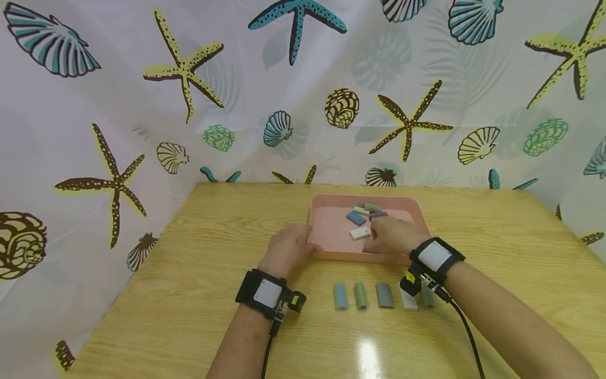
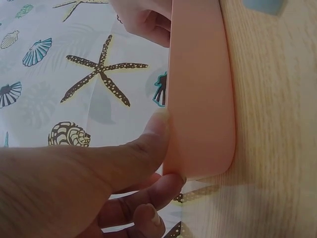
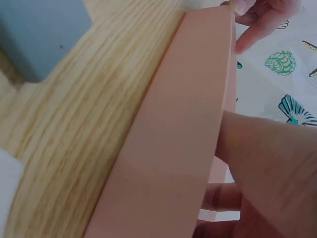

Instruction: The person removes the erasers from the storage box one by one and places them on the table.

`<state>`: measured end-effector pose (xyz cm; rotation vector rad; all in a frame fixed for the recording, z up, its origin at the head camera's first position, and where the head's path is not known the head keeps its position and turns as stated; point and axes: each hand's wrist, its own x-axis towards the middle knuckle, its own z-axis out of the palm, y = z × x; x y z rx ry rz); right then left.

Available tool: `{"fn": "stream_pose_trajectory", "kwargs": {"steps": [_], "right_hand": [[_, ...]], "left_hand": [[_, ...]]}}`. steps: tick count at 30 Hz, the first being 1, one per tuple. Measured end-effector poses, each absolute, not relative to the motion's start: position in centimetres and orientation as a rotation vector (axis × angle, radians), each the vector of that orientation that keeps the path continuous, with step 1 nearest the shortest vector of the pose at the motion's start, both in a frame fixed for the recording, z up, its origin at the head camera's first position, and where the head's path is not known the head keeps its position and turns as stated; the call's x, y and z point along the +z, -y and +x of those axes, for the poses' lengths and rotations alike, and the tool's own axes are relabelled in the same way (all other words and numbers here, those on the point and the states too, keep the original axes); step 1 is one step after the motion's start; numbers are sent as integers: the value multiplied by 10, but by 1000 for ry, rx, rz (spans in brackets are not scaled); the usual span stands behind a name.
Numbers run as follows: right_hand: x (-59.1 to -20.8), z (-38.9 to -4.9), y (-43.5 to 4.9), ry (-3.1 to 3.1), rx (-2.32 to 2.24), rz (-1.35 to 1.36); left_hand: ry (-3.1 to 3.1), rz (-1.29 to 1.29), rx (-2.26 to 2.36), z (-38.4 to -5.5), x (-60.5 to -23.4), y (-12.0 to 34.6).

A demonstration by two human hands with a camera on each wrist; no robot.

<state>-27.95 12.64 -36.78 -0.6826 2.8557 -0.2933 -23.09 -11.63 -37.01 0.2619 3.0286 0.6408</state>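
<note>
A pink tray (image 1: 331, 231) holds a few small pieces: a blue block (image 1: 356, 218), a white block (image 1: 360, 233), a second pale block (image 1: 361, 210) and a tan piece (image 1: 373, 207) at the back. My left hand (image 1: 290, 246) grips the tray's near left corner, thumb at the rim and fingers round the side. Inside the tray, my right hand (image 1: 394, 235) reaches down at the right, next to a purple piece (image 1: 377, 215). The front wall (image 3: 168, 124) hides its fingertips in the right wrist view, so whether they hold anything is unclear.
On the wooden table (image 1: 199, 295) before the tray stands a row of small pieces: light blue (image 1: 340, 296), green (image 1: 361, 295), grey (image 1: 384, 295), white (image 1: 408, 297) and grey-green (image 1: 428, 297). The right wrist strap partly covers the last two. A patterned cloth (image 1: 303, 105) hangs behind.
</note>
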Motion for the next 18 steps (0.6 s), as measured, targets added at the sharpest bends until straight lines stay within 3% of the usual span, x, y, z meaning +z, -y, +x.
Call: {"fn": "stream_pose_trajectory", "kwargs": {"steps": [18], "right_hand": [[-349, -273, -139, -2894, -598, -809]], "left_hand": [[-3035, 277, 645, -231, -371, 116]]}}
